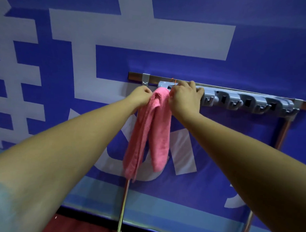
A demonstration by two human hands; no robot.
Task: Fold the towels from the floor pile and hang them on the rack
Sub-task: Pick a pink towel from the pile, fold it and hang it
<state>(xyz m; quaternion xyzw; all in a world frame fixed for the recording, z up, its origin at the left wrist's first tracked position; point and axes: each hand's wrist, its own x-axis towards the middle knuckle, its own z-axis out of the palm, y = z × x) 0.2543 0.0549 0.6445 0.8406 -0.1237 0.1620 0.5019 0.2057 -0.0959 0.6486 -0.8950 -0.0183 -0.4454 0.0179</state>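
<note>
So that it can be hooked at the frame-left end of the grey rack (245,100), mid-frame, the hanging pink towel (151,129) is pinched at its top by the left hand (140,96) and right hand (184,98), fingers curled.

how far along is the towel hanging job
Done: one pink towel, folded, hangs at the left end of the grey rack. In hand: left hand pinches its top, right hand rests on the rack beside it. Left: other hooks bare; floor pile out of view.
</note>
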